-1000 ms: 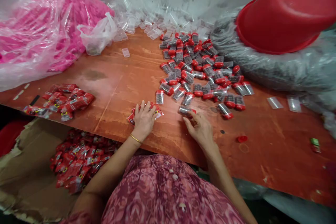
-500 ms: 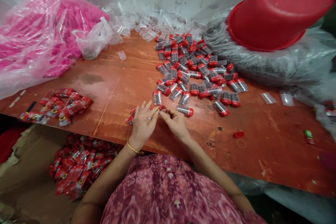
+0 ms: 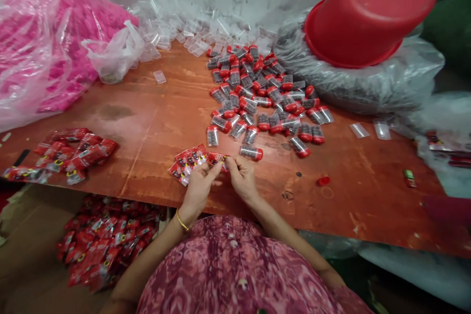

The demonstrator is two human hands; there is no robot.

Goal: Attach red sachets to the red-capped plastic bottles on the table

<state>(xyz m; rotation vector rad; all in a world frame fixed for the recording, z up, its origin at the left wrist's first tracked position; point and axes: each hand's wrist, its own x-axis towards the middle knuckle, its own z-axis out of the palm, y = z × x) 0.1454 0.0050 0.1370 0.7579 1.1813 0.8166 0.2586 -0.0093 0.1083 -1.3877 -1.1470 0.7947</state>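
Near the front edge of the table [image 3: 147, 122], the left hand [image 3: 198, 185] and right hand [image 3: 243, 176] each pinched one end of a red sachet [image 3: 217, 159]. Their fingertips were closed on it, which held it flat just above the surface. A fan of sachets [image 3: 187, 162] lay just beside the left hand, and the red-capped vials [image 3: 257, 93] were heaped toward the middle, apparently within reach.

Head-worn camera, facing forward and down, close above left hand [image 3: 198, 185], right hand [image 3: 242, 179], table [image 3: 154, 122].
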